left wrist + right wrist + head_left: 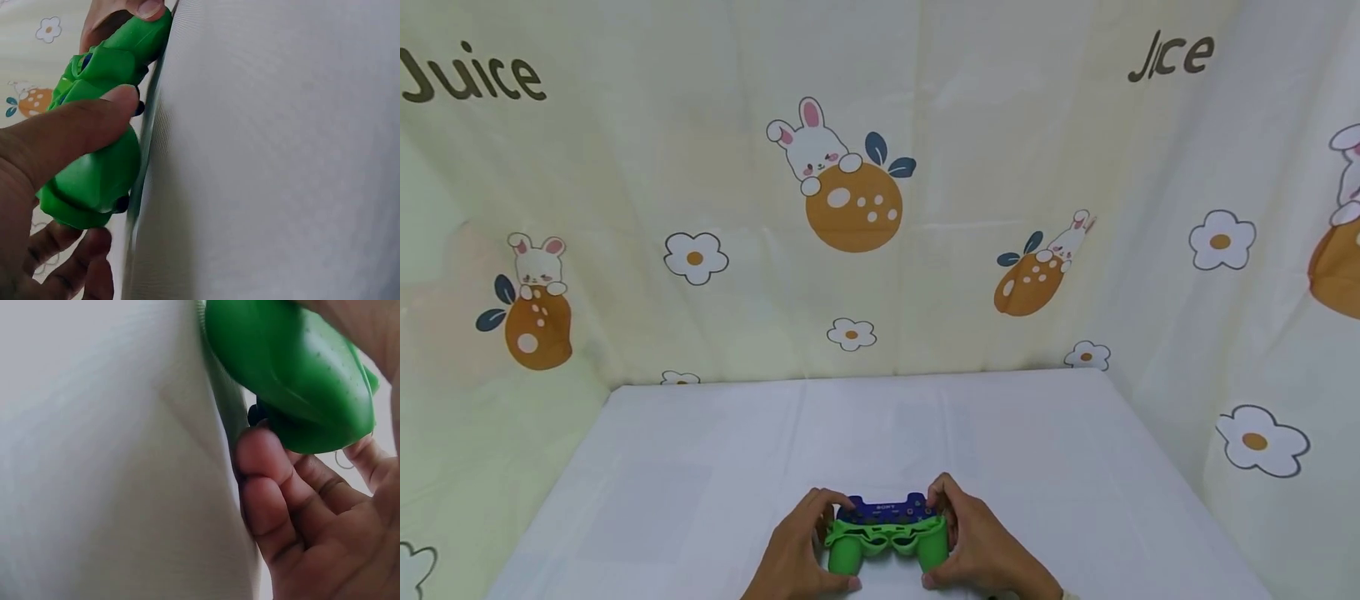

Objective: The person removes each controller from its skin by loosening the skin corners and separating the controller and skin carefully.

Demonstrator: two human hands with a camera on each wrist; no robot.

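Observation:
A blue game controller (886, 507) marked SONY lies at the front middle of the table in the head view. A green rubbery cover (932, 546) wraps its grips and near side, while the blue top face shows beyond it. My left hand (796, 546) holds the left end, thumb on the green grip and index finger at the blue top corner. On the other end, my right hand (983, 543) grips with thumb and fingers. In the left wrist view, the left thumb (94, 122) presses along the cover. Right fingertips (265, 453) curl beneath the cover in the right wrist view.
The white-covered table (880, 433) stretches behind the controller. A cream curtain (730, 167) printed with rabbits, oranges and flowers hangs along the back and both sides.

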